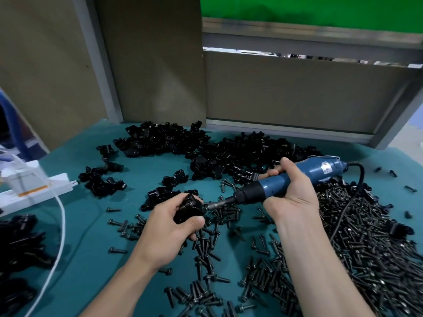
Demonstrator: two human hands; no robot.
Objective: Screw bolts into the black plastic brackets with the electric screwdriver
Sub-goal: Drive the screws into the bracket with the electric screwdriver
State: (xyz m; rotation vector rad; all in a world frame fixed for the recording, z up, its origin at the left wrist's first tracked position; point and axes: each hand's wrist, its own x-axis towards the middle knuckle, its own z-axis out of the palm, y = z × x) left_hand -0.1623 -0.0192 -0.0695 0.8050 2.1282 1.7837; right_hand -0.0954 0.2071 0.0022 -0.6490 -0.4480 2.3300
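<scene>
Heaped brackets [229,152]: glossy black plastic. Loose bolts [366,236]: dark metal, dull sheen. Electric screwdriver [320,170]: smooth blue plastic body, matt black collar, bright metal bit. Teal table cover [91,248]: matt, smooth. White cable [64,225]: smooth plastic.

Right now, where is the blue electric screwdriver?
Head view, right of centre: the right hand grips the screwdriver, bit against the black plastic bracket held in the left hand.

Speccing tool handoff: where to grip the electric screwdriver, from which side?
Likely the blue barrel, just behind the black collar, wrapping from the right as the right hand does. The screwdriver lies nearly level, bit pointing left at the bracket in the left hand, cord exiting the rear: mid-body leaves both ends free.
</scene>
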